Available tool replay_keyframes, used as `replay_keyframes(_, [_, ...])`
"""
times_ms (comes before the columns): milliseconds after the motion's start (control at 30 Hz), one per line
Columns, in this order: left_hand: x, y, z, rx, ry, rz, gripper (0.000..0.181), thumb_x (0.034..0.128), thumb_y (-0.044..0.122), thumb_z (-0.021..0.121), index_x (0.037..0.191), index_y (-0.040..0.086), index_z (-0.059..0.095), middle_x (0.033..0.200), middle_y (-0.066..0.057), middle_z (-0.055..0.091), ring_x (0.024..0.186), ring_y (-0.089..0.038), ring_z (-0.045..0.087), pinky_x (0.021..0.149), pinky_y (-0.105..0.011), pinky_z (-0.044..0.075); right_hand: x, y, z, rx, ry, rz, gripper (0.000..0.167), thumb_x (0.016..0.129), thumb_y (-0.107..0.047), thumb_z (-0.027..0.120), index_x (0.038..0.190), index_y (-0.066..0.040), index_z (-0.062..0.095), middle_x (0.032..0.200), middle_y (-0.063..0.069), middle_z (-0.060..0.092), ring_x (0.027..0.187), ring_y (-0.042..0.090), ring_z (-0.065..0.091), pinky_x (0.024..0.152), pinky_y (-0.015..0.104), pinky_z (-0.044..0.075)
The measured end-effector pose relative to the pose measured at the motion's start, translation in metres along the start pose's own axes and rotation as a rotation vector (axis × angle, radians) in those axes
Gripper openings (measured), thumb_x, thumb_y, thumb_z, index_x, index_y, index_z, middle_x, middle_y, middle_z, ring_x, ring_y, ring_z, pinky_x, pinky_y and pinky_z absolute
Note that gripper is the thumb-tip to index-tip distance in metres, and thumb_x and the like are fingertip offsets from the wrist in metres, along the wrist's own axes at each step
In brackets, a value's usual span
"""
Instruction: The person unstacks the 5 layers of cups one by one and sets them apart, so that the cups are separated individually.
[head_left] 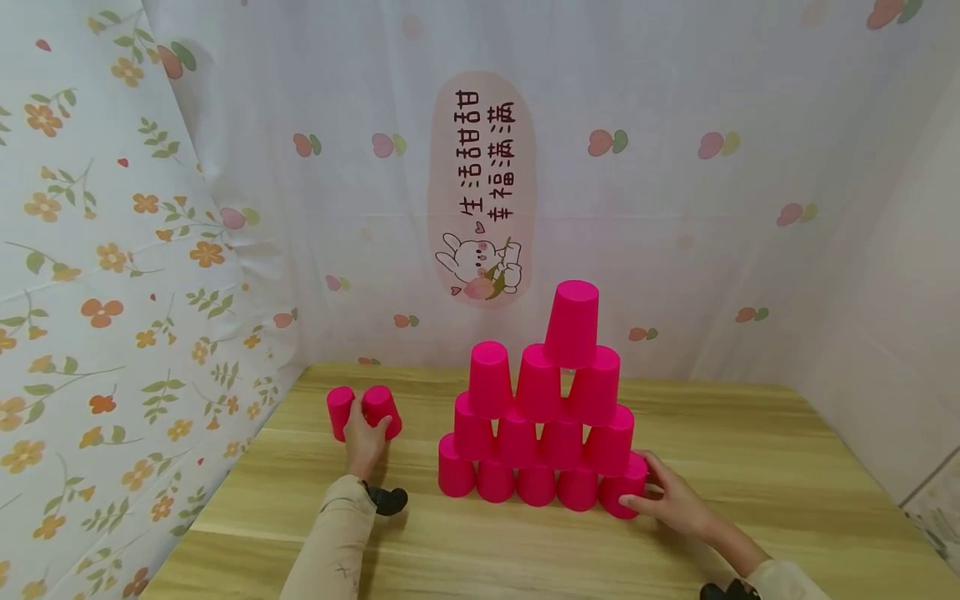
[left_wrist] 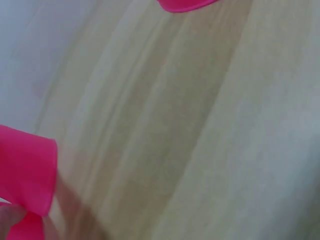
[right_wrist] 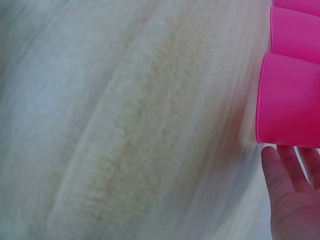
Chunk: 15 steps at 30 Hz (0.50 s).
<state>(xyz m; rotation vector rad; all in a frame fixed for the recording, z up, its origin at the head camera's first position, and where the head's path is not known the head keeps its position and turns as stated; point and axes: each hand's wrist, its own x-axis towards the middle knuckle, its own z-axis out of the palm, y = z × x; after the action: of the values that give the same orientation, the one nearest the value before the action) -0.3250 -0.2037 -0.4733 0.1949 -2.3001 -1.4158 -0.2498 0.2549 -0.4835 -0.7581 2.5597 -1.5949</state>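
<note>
A pyramid of upside-down pink cups [head_left: 517, 437] stands on the table, several wide at the bottom, with three in its third row. A single top cup [head_left: 573, 325] bridges the middle and right cups of that row. At the left, my left hand [head_left: 366, 437] pinches the right one of two pink cups [head_left: 382, 408], thumb at its front. The other loose cup [head_left: 340, 410] is just left of the fingers. My right hand [head_left: 678, 500] spreads beside the bottom row's right end cup [right_wrist: 290, 100], its straight fingers [right_wrist: 276, 172] at the cup's side.
The wood-grain table [head_left: 465, 550] extends in front of the pyramid and to both sides. Behind it hangs a printed white curtain [head_left: 660, 233]; a floral cloth [head_left: 90, 292] hangs at the left. Dark wrist straps [head_left: 388, 500] sit at the cuffs.
</note>
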Motion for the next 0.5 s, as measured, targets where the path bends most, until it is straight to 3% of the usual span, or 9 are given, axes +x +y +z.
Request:
replay_keyframes(300, [0.012,0.028,-0.013,0.023,-0.008,0.069,0.067,0.0769,0.004,0.066,0.132,-0.007,0.030,0.130,-0.027,0.037,0.120,-0.038,0.035,0.096,-0.048,0.032,0.002,0.000,-0.001,0.004,0.006,-0.013,0.056,0.079,-0.009,0.065,0.124,0.001,0.035,0.108,0.002,0.050,0.092,0.004,0.053,0.074,0.023,0.048])
replay_keyframes(500, [0.025,0.068,-0.027,0.017,-0.042,0.173,0.064,0.0779,0.008,0.067,0.132,0.000,0.033,0.136,-0.020,0.033,0.125,-0.032,0.030,0.098,-0.044,0.030,-0.001,-0.001,0.000,-0.008,0.012,-0.020,0.055,0.079,-0.009,0.065,0.123,0.002,0.036,0.108,0.006,0.050,0.091,0.004,0.053,0.074,0.023,0.048])
